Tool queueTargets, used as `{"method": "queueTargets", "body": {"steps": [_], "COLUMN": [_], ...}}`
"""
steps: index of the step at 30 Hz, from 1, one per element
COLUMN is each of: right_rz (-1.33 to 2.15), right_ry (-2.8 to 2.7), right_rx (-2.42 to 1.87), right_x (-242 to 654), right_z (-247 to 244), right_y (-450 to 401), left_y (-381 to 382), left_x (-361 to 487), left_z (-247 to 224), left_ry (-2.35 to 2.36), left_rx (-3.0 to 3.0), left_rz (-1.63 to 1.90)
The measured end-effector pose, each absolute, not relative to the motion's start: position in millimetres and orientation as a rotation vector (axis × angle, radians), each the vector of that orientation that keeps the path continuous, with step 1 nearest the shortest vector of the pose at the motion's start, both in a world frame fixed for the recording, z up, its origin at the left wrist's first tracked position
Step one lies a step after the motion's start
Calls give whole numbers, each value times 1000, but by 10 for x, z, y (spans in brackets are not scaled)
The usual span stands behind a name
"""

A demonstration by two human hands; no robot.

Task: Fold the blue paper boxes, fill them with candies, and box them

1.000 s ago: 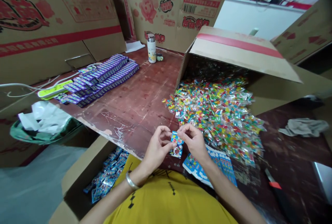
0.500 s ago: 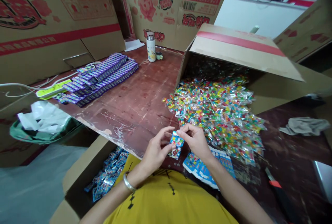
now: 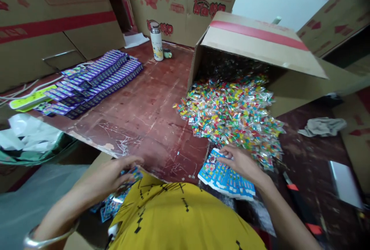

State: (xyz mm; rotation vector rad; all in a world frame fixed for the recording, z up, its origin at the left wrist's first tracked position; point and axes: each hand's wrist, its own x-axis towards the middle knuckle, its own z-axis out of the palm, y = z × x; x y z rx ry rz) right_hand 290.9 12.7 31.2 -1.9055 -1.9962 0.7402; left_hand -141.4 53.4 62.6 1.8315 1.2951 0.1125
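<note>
Small wrapped packs of coloured candy [image 3: 231,111] spill from an open carton [image 3: 260,30] onto the red-brown table. My right hand [image 3: 238,161] is over the back of a fanned stack of blue printed packets [image 3: 225,182], thumb and fingers apart, fingertips at the stack's upper edge. At the table's front edge on the left, my left hand [image 3: 111,176] is above a box of blue packets [image 3: 111,205]. Its fingers are spread and slightly curled; a blue packet shows by the fingertips, and I cannot make out any grip on it.
Rows of purple packs [image 3: 95,84] lie at the left beside a yellow-green power strip [image 3: 31,97]. A white bottle [image 3: 156,43] stands at the back. A cutter [image 3: 300,200] and grey cloth [image 3: 322,126] lie right. A lined bin [image 3: 31,138] is at the left edge.
My hands have parted. The left moved left and down to the box; the right moved right to the blue stack. The packet between them has left that spot. The view has shifted.
</note>
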Motion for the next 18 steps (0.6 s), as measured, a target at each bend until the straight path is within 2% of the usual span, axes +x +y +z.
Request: {"method": "queueTargets", "body": {"steps": [5,8,13,18], "right_rz": [344,323,457,930], "right_ry": [-2135,-2141,-1910,-1364], "right_rx": [-2101,-2067,-1943,-1661], "right_x": [2715,2610,2565,2431], "right_z": [96,65,76,114], "right_y": [5,39,99,200], "left_y": [522,516,469,347], "left_x": [-1227,-814,-219,256], "left_z": [649,636,451,280], "left_ry": [1331,1234,1061,987], "left_rx": [1860,1772,1849,2009], "left_rz": [231,311,392,494]}}
